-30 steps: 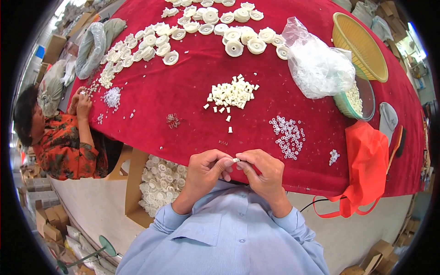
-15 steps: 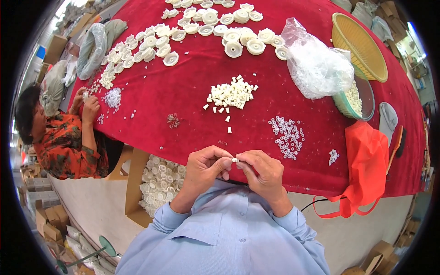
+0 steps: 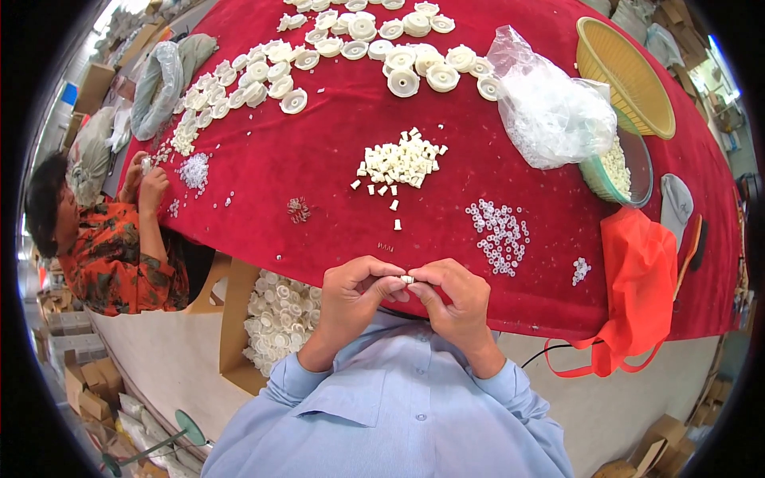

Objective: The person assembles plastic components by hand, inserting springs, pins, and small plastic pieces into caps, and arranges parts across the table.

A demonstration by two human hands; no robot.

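Between the fingertips of my left hand and my right hand is a small cream plastic spool-like piece. Both hands are closed in a pinch on it, near the front edge of the red-covered table. Beyond them lies a pile of similar cream pieces, with a few strung out toward me. To the right are scattered small translucent rings and a smaller cluster of rings. Tiny springs or clips lie left of the pile, too small to make out.
White round plastic caps spread over the far side. At right stand a plastic bag, a green bowl, a yellow basket and a red bag. A carton of caps sits below; a co-worker works at left.
My hands stay pinched together on the small piece, with only slight finger shifts. The view has moved a little. The co-worker's hands have moved slightly.
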